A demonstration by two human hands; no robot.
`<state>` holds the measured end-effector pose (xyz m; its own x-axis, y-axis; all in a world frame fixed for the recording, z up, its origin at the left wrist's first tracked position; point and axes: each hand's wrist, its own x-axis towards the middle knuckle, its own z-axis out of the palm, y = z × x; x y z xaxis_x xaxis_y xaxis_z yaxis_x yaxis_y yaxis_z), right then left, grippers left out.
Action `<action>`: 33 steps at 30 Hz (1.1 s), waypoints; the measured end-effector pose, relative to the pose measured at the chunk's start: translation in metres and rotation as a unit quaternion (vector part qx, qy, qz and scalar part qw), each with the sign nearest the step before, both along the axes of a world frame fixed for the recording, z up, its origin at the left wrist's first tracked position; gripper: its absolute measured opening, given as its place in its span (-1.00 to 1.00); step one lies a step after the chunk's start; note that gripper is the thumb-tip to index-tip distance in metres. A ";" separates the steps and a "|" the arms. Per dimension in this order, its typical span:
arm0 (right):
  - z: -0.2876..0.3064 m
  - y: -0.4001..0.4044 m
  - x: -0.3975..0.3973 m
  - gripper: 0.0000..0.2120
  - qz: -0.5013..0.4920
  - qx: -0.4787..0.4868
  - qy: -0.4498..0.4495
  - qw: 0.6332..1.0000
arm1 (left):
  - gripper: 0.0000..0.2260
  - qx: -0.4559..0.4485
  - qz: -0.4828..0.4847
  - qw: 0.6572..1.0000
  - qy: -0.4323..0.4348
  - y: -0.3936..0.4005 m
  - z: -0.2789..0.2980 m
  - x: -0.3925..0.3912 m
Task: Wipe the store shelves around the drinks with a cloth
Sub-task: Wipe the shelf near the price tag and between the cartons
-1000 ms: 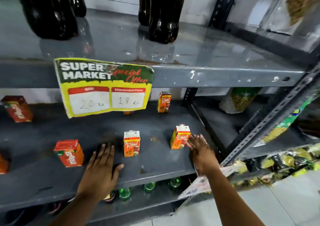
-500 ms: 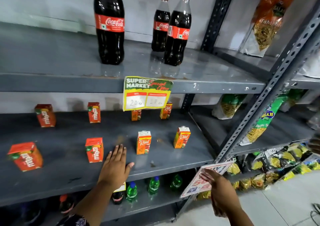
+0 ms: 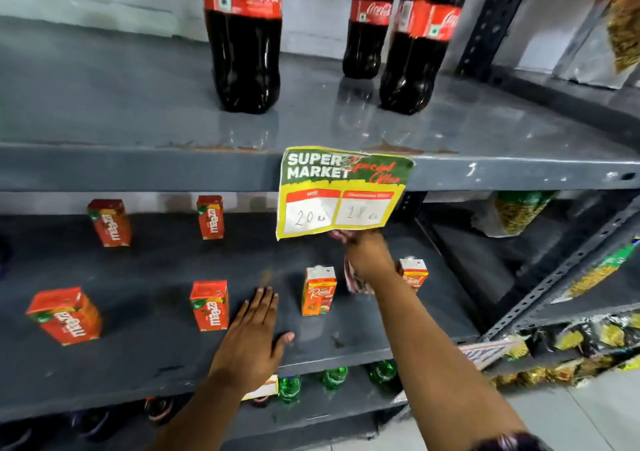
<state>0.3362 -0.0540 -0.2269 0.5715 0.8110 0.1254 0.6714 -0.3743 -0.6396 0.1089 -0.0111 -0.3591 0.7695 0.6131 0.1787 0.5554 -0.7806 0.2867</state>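
My left hand [image 3: 254, 334] lies flat, fingers apart, on the grey middle shelf [image 3: 131, 367], between a Maaza carton [image 3: 209, 305] and a Real juice carton [image 3: 318, 291]. My right hand [image 3: 369, 253] reaches over that shelf between the two Real cartons, the second one [image 3: 414, 273] partly hidden behind my wrist. It is closed on a red-and-white patterned cloth [image 3: 353, 279], just under the yellow price sign [image 3: 341, 192]. Three cola bottles [image 3: 244, 52] stand on the upper shelf [image 3: 121, 104].
More Maaza cartons stand at the left [image 3: 65, 315] and at the back [image 3: 109, 222]. Green bottles [image 3: 334, 378] sit on the shelf below. A slotted metal upright [image 3: 561, 274] and snack packets [image 3: 519, 211] fill the right side.
My right hand rose from beside the lower sign to the middle shelf under the price sign and now grips a cloth. My left hand stayed flat on the shelf.
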 end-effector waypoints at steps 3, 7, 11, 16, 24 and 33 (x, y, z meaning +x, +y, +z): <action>-0.022 0.036 0.014 -0.76 -0.026 -0.093 0.000 0.995 | -0.31 0.002 0.016 1.000 -0.021 0.001 -0.004 0.002; -0.034 0.027 0.011 -0.73 -0.056 -0.102 0.257 0.960 | -0.29 -0.007 0.015 0.999 -0.030 0.002 -0.009 0.002; -0.064 0.029 0.021 -0.78 -0.040 -0.080 0.259 0.962 | -0.34 -0.003 0.011 0.999 -0.030 0.002 -0.007 0.002; -0.086 0.053 0.030 -0.54 0.044 -0.147 -0.068 0.986 | -0.37 0.010 0.008 0.999 -0.035 0.002 -0.007 0.003; -0.106 -0.016 0.013 -0.43 0.054 -0.107 -0.088 0.989 | -0.38 0.021 0.002 1.000 -0.019 0.000 0.000 0.004; -0.109 -0.124 -0.041 -0.32 0.043 -0.111 -0.081 0.990 | -0.34 0.008 0.032 0.999 0.015 -0.014 0.006 0.000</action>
